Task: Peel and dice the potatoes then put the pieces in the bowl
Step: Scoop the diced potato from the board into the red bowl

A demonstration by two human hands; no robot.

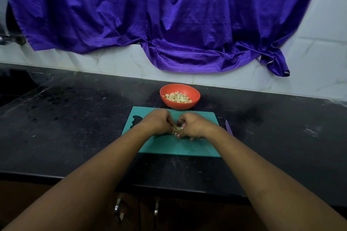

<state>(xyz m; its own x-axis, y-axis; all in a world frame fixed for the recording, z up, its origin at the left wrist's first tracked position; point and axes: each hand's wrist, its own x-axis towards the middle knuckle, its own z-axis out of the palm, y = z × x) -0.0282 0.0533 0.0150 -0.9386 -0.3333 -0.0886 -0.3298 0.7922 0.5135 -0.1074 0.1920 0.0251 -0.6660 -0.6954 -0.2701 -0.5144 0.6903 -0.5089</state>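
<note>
Both hands meet over the middle of the teal cutting board (199, 146). My left hand (159, 121) and my right hand (191, 124) curl their fingers around a small heap of pale diced potato pieces (177, 128), which shows only in the gap between them. Behind the board stands an orange bowl (194, 98) that holds several diced potato pieces (177, 97). A purple knife (228, 127) lies on the counter just right of the board, untouched by either hand.
The black stone counter (75, 127) runs wide to both sides. A purple cloth (169, 24) hangs over the tiled back wall. A dark recess, perhaps a sink, lies at the far left (16, 84). Cabinet handles (118, 210) show below the front edge.
</note>
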